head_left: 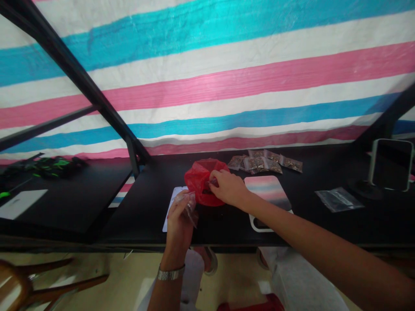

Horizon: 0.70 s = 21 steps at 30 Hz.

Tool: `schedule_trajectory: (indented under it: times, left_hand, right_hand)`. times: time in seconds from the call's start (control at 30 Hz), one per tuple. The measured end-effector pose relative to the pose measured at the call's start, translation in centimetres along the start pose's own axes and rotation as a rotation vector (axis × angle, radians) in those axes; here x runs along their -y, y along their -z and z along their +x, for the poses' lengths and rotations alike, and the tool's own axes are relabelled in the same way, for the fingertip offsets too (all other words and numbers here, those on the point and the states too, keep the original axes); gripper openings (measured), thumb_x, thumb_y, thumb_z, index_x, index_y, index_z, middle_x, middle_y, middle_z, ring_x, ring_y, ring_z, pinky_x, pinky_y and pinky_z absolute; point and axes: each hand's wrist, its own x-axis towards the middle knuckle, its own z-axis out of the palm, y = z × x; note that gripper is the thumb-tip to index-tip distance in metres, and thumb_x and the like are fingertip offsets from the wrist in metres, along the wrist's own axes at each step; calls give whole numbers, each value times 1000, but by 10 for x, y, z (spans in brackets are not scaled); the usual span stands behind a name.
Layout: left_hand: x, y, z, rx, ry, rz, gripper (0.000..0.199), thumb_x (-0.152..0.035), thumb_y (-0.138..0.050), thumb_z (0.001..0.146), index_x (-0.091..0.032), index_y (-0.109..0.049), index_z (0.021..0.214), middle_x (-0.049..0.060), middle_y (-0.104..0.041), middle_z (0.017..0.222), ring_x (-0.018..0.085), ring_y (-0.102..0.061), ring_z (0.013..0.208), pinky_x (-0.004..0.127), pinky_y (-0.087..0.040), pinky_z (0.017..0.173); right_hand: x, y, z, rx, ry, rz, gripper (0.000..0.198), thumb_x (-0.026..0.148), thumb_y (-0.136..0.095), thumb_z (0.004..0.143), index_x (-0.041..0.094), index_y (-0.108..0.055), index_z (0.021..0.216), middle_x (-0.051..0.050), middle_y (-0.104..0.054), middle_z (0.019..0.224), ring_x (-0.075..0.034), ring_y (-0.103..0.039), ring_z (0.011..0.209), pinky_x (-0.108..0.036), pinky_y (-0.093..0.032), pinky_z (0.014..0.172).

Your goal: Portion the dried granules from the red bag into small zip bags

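My left hand (179, 216), with a metal-banded watch at the wrist, is closed on a small clear plastic bag (190, 208) near the table's front edge. Right beside it stands an open red plastic bag (198, 175). The fingers of my right hand (227, 186) are pinched together at the mouth of the red bag; what they hold is too small to make out. A flat scale (267, 190) with a shiny top lies under my right forearm. Behind it is a pile of small clear bags (256, 164) filled with brownish bits.
Flat clear plastic bags (339, 199) lie on the black table (311, 229) to the right, near a framed device on a stand (391, 166). A white sheet (169, 211) lies under my left hand. Black bars (87, 90) slant up on the left, before a striped sheet (227, 86).
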Motion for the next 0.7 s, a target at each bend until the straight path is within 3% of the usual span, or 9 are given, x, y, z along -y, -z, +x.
schedule_trajectory:
  times: [0.17, 0.4, 0.53, 0.7]
  left_hand:
    - [2, 2, -2, 0, 53, 19, 40, -29, -89, 63, -20, -75, 99, 0, -76, 86, 14, -70, 65, 19, -52, 49]
    - [8, 1, 2, -33, 42, -48, 23, -22, -79, 70, -16, -76, 92, 3, -78, 90, 15, -75, 80, 27, -66, 77]
    - [4, -5, 1, -16, 59, -151, 15, -21, -72, 77, -16, -76, 91, 3, -78, 87, 17, -75, 79, 34, -68, 78]
    - [0, -8, -1, -36, 63, -245, 9, -17, -68, 82, -17, -74, 89, 3, -79, 83, 18, -76, 76, 33, -68, 75]
  right_hand:
    - [-5, -3, 1, 51, 30, -113, 34, 36, -52, 106, 22, -61, 136, -16, -71, 135, -31, -74, 117, -40, -57, 90]
    - [-10, -2, -9, 55, 66, -184, 33, 34, -53, 106, 23, -61, 137, -15, -71, 132, -30, -75, 113, -37, -57, 88]
    - [-8, 0, -14, 61, 75, -208, 33, 30, -53, 105, 22, -62, 136, -16, -70, 132, -30, -76, 110, -37, -58, 85]
    - [-16, -3, -18, 69, 58, -131, 31, 35, -58, 103, 24, -65, 132, -13, -72, 130, -31, -76, 111, -39, -57, 85]
